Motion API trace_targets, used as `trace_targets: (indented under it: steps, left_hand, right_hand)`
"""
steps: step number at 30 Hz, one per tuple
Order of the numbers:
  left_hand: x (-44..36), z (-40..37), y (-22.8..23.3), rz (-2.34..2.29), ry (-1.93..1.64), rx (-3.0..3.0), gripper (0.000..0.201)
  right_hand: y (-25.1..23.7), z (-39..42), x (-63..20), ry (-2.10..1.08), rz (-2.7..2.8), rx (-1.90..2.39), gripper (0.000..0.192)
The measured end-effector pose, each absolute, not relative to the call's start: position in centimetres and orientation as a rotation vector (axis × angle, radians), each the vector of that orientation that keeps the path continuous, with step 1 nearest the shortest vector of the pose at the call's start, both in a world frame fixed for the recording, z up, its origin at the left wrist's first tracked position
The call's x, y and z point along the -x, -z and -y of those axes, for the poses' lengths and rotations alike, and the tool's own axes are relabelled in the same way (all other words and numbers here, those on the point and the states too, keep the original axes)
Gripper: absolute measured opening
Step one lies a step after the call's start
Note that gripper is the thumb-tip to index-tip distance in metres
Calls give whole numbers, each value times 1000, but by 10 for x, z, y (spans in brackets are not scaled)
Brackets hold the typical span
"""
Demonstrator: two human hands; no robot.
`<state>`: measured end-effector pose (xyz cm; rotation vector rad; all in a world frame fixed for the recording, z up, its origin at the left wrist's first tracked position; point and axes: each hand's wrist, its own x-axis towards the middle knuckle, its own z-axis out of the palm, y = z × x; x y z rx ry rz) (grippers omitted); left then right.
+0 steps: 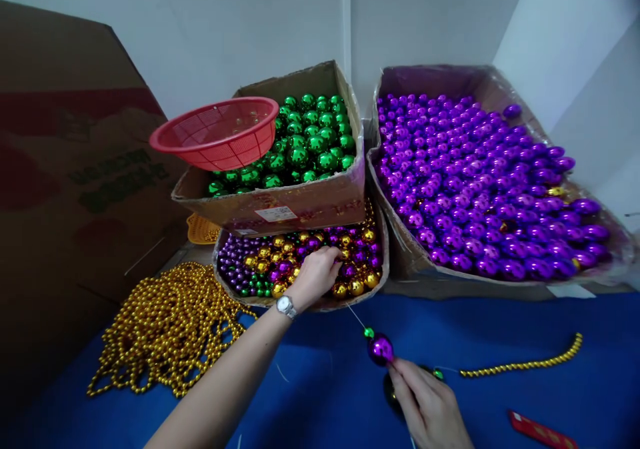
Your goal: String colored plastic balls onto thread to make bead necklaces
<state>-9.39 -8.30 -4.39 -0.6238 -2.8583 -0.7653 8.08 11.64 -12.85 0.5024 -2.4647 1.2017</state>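
Purple bead (381,349): round, glossy, mirror-like finish, sits on a thin needle or wire (356,316) just above my right hand (430,405). A small green bead (369,332) is threaded right above it on the same wire, touching it. The wire runs up and left from there toward the tray.

My right hand has fingertips pinched together just below the purple bead, holding the string at that point. Another small green bead (438,373) shows at the far side of my knuckles, and from it a strand of small gold beads (525,363) trails off to the right across the blue table cover (320,375). Something dark sits under my palm; can't tell what.

My left hand (316,275), with a wristwatch (287,306) on it, is up and to the left of the right one, reaching into the mixed-bead tray (300,302). Fingers are curled down into the beads, closed on gold and purple ones; can't tell exactly which bead is gripped. The tray holds gold, purple and a few green balls.

Above the left hand: a cardboard box of green balls (310,142) resting over the tray's back edge, with a red plastic basket (217,132) perched on its left corner. Right of both hands: a big box of purple balls (480,175). Left of my left forearm: a heap of gold bead chains (165,329). Near my right wrist, to the right: a red flat tool (543,430).
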Motion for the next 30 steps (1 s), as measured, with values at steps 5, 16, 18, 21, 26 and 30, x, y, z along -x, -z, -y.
trace_targets:
  steps: [5,16,18,21,26,30]
  left_hand:
    - [115,62,55,2913,746,529,23]
    - [101,58,42,2774,1395,480,32]
    - [84,64,39,2672,1681,427,31]
    - [61,67,39,2171,2492,112,21]
    - [40,64,37,1567,3009,-208,27]
    - [35,62,35,1523,3021,-189,22]
  right_hand:
    - [131,-114,-80,-1211,2453,-500,25]
    - [132,-120,-80,-1189,2466,-476,21]
    - [132,-118,-79,-1202,2486,-470,21]
    - [132,-115,-77,-1188,2476,-479,21]
    - [133,-114,-75,-1156,2458,-495,20]
    - [133,-115,-77,-1143,2504,-487,21]
